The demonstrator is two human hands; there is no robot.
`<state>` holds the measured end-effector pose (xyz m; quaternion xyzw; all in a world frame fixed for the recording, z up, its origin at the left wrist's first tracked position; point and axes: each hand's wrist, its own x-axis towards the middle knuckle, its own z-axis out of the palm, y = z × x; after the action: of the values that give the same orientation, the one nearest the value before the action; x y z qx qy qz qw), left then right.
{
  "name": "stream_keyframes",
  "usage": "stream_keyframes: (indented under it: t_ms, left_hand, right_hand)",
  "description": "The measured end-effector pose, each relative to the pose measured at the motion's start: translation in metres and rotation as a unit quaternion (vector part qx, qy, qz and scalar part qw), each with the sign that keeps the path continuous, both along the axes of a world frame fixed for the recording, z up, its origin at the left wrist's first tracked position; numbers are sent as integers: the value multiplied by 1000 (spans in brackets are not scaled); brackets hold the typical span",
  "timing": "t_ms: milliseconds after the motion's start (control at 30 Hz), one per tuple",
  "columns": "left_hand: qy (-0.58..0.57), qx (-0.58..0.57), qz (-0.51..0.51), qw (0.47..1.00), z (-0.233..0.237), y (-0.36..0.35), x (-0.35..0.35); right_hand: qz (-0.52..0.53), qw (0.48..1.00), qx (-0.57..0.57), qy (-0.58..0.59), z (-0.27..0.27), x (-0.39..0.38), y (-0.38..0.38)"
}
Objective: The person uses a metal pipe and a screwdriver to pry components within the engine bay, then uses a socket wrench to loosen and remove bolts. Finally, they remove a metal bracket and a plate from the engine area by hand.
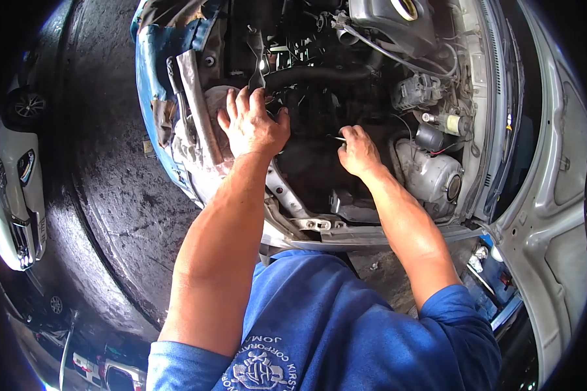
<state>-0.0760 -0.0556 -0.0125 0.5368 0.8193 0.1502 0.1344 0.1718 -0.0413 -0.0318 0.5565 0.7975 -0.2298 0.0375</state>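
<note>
My left hand [254,127] lies with its fingers spread on the front edge of the engine bay, beside a metal bracket [257,58]. Over the dark middle of the bay, my right hand [359,151] is closed, with the tip of a thin, pale rod-like piece [337,137] sticking out past the fingers. Its full shape is hidden by the hand. A black hose [323,76] runs across the bay beyond both hands. To the right of my right hand sits a round brake booster [430,173].
A grey metal bar [199,107] lies along the car's blue front end [151,85]. The raised hood [561,163] stands at the right. A plastic reservoir [398,23] is at the far side. A white car [19,189] is parked at the left on the dark floor [111,150].
</note>
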Motion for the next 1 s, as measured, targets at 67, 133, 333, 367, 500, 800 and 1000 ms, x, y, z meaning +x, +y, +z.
stream_keyframes:
  t_ms: [67, 133, 333, 367, 500, 800, 1000]
  left_hand:
    - [2, -2, 1, 1000, 0, 0, 0]
    - [3, -3, 0, 1000, 0, 0, 0]
    - [-7, 4, 1, 1000, 1, -1, 0]
    - [-9, 6, 1, 1000, 1, 0, 0]
    - [-17, 3, 5, 1000, 3, 0, 1]
    - [-6, -24, 2, 1000, 4, 1, 2]
    - [15, -16, 1, 1000, 2, 1, 3]
  right_hand:
    - [-15, 999, -20, -30, 6, -6, 3]
    - [-79, 987, -113, -84, 7, -9, 8]
    - [-49, 997, -21, -53, 0, -4, 2]
    - [-50, 997, -21, -53, -3, -2, 2]
    - [22, 999, 27, 25, -9, 5, 1]
    - [32, 995, 49, 82, -16, 11, 5]
    - [-82, 988, -53, 121, -22, 1, 9]
